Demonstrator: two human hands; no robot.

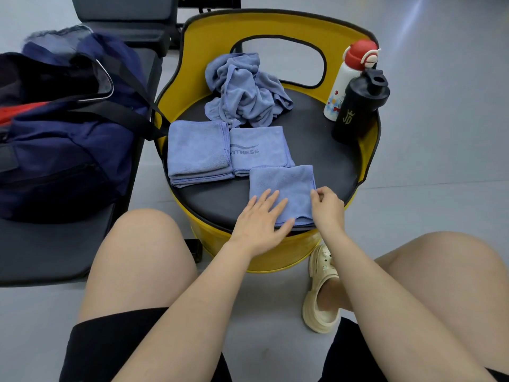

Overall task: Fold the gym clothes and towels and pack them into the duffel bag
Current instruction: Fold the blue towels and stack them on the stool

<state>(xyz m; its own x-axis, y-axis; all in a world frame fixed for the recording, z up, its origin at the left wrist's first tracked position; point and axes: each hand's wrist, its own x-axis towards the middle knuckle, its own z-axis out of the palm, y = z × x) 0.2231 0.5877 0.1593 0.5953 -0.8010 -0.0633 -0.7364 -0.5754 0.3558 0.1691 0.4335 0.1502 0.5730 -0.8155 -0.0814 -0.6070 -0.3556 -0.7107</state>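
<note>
A folded blue towel [286, 186] lies at the near edge of the round black seat [325, 161]. My left hand [261, 219] presses flat on its near left part with straight fingers. My right hand [326, 206] pinches the towel's right edge. Behind it lie two more folded blue towels: a thick one [197, 153] at the left and one marked FITNESS [257, 150] beside it. A crumpled blue towel [245, 92] is heaped at the back of the seat. The open navy duffel bag [63, 139] sits on a black bench at the left.
The seat belongs to a yellow drum chair [275, 26] with a cut-out back. A white bottle with a red cap [348, 81] and a black shaker bottle [358, 106] stand at the seat's right rim. My knees and a cream clog [322, 290] are below.
</note>
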